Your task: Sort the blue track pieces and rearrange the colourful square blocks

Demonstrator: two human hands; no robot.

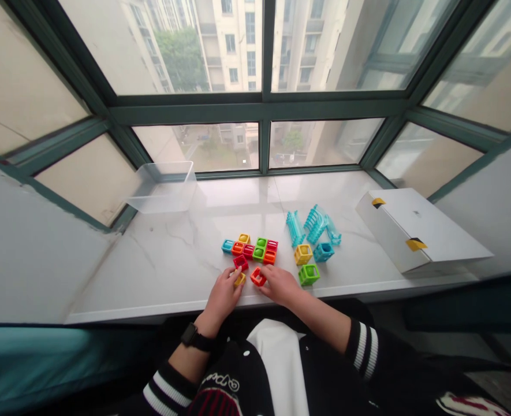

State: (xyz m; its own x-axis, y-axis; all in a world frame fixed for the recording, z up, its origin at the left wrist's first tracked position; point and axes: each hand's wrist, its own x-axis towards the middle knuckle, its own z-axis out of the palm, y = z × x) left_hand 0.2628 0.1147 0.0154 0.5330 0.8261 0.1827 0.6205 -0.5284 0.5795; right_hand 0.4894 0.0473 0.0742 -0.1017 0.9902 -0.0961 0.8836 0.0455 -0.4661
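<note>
On the white marble sill lies a joined cluster of hollow plastic toy cubes [250,249] in blue, orange, yellow, green and red. My left hand [223,294] is shut on a small yellow cube [239,279] at its fingertips. My right hand [280,285] grips a red-orange cube [258,277] at its fingertips, a short way from the yellow one. Between the hands, just above them, sits a red cube [240,262]. To the right stand a yellow cube [302,254], a green cube [309,274], a blue cube [323,252] and several teal ribbed pieces [313,224].
A clear plastic tub [164,188] stands at the sill's far left. A white cardboard box [420,231] with yellow tape lies at the right. The marble sill [151,260] ends in a front edge near my body, and green-framed windows run along the back.
</note>
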